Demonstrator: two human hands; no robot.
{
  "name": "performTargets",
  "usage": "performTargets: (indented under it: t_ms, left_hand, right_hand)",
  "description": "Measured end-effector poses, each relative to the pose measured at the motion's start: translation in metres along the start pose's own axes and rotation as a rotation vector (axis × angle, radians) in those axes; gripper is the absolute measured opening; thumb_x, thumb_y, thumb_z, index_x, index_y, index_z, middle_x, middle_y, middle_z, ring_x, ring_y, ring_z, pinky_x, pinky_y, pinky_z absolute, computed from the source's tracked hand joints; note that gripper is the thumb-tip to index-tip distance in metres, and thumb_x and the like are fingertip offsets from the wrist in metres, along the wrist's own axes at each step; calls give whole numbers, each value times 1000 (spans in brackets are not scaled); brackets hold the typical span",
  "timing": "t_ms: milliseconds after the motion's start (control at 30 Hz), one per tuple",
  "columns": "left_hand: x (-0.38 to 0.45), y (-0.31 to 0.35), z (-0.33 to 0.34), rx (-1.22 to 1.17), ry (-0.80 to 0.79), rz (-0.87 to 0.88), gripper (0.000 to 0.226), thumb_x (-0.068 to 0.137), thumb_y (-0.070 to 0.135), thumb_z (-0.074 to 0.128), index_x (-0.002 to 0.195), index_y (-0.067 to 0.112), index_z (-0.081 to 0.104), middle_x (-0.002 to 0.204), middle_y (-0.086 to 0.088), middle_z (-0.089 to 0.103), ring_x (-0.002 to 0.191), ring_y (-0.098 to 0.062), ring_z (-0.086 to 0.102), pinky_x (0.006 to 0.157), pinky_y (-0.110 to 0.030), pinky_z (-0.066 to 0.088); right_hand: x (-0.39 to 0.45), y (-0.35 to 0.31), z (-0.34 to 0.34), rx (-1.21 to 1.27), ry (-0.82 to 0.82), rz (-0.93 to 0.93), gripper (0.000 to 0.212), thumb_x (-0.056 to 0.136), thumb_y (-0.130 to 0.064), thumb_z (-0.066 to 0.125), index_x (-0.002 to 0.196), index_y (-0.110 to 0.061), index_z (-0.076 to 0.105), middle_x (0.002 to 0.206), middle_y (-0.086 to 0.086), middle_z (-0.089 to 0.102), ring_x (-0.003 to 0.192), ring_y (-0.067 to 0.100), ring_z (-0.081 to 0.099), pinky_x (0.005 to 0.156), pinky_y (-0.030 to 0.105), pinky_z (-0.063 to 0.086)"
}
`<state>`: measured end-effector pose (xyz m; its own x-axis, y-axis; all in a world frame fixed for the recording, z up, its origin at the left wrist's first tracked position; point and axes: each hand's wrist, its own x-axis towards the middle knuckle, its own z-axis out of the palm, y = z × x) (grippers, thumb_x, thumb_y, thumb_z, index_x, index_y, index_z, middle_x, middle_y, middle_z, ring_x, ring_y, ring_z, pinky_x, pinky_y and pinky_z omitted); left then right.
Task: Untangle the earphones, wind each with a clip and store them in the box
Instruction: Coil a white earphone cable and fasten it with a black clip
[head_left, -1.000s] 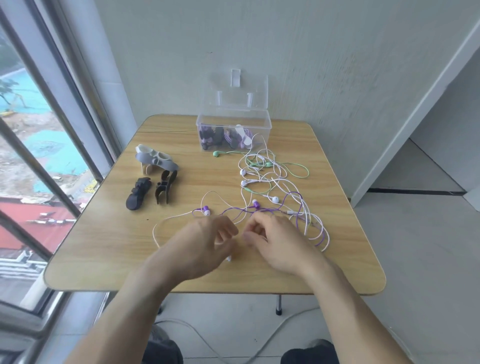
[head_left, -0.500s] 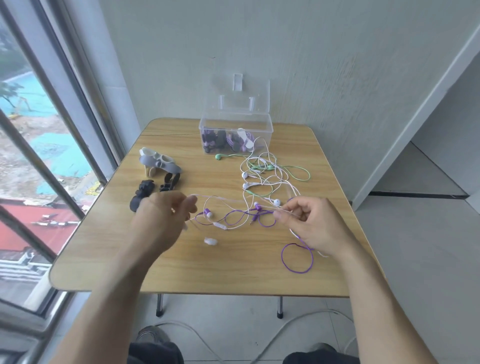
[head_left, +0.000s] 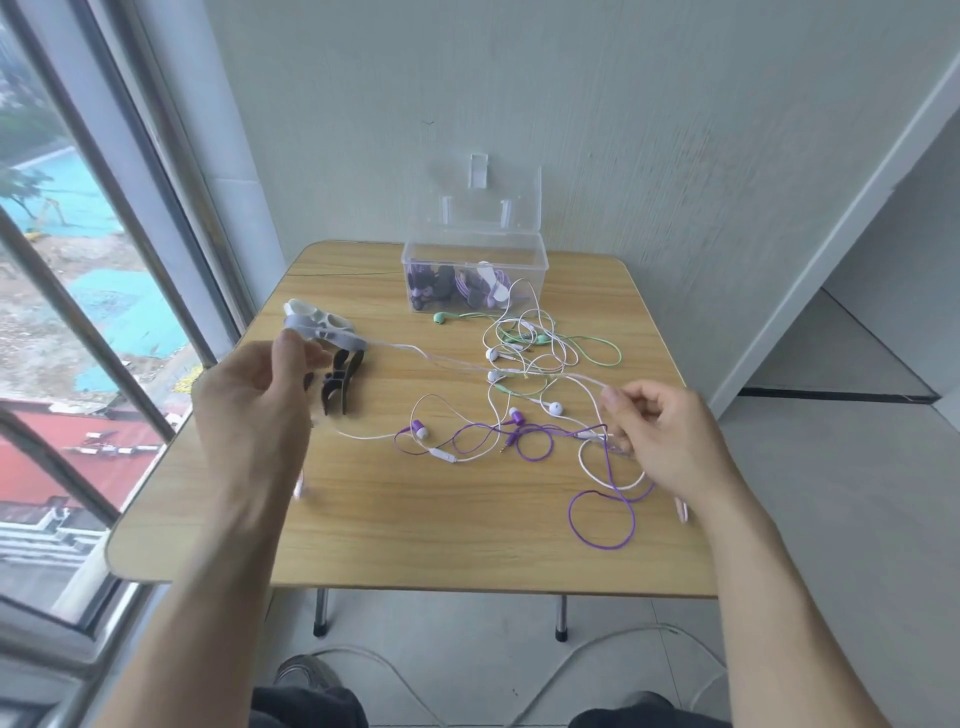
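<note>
Both hands are up over the wooden bench (head_left: 415, 519), stretching one white earphone cord (head_left: 457, 364) tight between them. The left hand (head_left: 249, 410) has its grip pinched on one end, and the right hand (head_left: 670, 441) has its grip pinched on the other. Under the cord, purple earphones (head_left: 467, 436), white earphones (head_left: 524, 332) and green earphones (head_left: 587, 348) lie mixed up. The clear box (head_left: 475, 278) stands open at the back, with wound earphones inside. Grey clips (head_left: 322, 327) and black clips (head_left: 340, 384) lie near the left hand.
</note>
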<state>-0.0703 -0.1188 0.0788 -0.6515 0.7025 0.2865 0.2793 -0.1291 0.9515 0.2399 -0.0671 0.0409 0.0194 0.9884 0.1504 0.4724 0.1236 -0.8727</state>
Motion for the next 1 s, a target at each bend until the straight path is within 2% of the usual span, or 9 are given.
performTargets:
  t_ms: [67, 167, 333, 400, 467, 600, 733, 833, 1000]
  left_hand:
    - [-2, 1, 2, -42, -49, -20, 30, 100, 32, 51, 77, 21, 68, 55, 4, 67, 55, -14, 63, 62, -32, 49]
    - [-9, 1, 10, -147, -247, -146, 35, 103, 30, 49, 75, 14, 63, 41, 7, 38, 35, -15, 35, 50, -29, 34]
    - [-22, 5, 19, -47, -727, -301, 33, 87, 41, 66, 80, 10, 74, 47, 9, 34, 42, -10, 30, 43, -22, 28]
    - [-28, 6, 21, 12, -913, -307, 45, 85, 56, 59, 74, 16, 76, 49, 10, 37, 45, -10, 32, 46, -24, 28]
    - [-31, 6, 23, 73, -1031, -305, 52, 94, 56, 55, 60, 21, 70, 51, 8, 36, 48, -14, 29, 50, -28, 25]
    - [-28, -2, 20, 132, -1119, -213, 51, 92, 61, 56, 78, 16, 74, 53, 2, 30, 52, -19, 22, 49, -28, 21]
    - [-23, -9, 17, 236, -1043, -168, 37, 89, 52, 59, 71, 24, 75, 48, 10, 33, 45, -12, 27, 51, -29, 25]
    - [-16, -6, 17, 169, -684, -198, 34, 93, 33, 56, 67, 16, 72, 46, 7, 34, 43, -13, 28, 50, -26, 26]
    - [10, -10, 5, -232, -200, -407, 39, 107, 25, 41, 77, 11, 62, 39, 11, 35, 37, -8, 29, 43, -22, 28]
  right_hand:
    - [-4, -11, 6, 69, 9, -39, 24, 99, -30, 61, 79, -18, 70, 52, -11, 54, 51, 10, 45, 58, 33, 48]
    - [-13, -29, 20, 164, -61, -85, 22, 101, -21, 58, 88, -11, 72, 47, -17, 49, 46, 3, 41, 52, 16, 35]
    - [-35, -46, 55, 336, -306, -151, 21, 100, -26, 56, 89, -24, 74, 59, 2, 51, 60, 24, 45, 54, 27, 36]
    - [-42, -50, 67, 328, -366, -184, 21, 100, -26, 56, 91, -21, 75, 62, -1, 58, 59, 19, 41, 53, 34, 33]
    - [-45, -51, 75, 287, -390, -194, 21, 99, -29, 57, 94, -18, 74, 63, 6, 57, 59, 14, 40, 55, 42, 35]
    - [-45, -51, 74, 223, -441, -181, 21, 98, -36, 61, 100, -21, 75, 74, 9, 68, 62, 19, 46, 62, 46, 45]
    - [-42, -49, 70, 147, -492, -102, 19, 90, -42, 71, 99, -25, 71, 82, 11, 72, 67, 31, 57, 64, 41, 48]
    - [-33, -36, 62, -168, -389, -72, 14, 85, -35, 76, 86, -25, 66, 71, -6, 69, 60, 4, 57, 61, 24, 44]
    - [-16, -19, 34, -387, -292, 20, 15, 89, -36, 69, 76, -29, 66, 65, -15, 64, 62, -4, 55, 63, 28, 45]
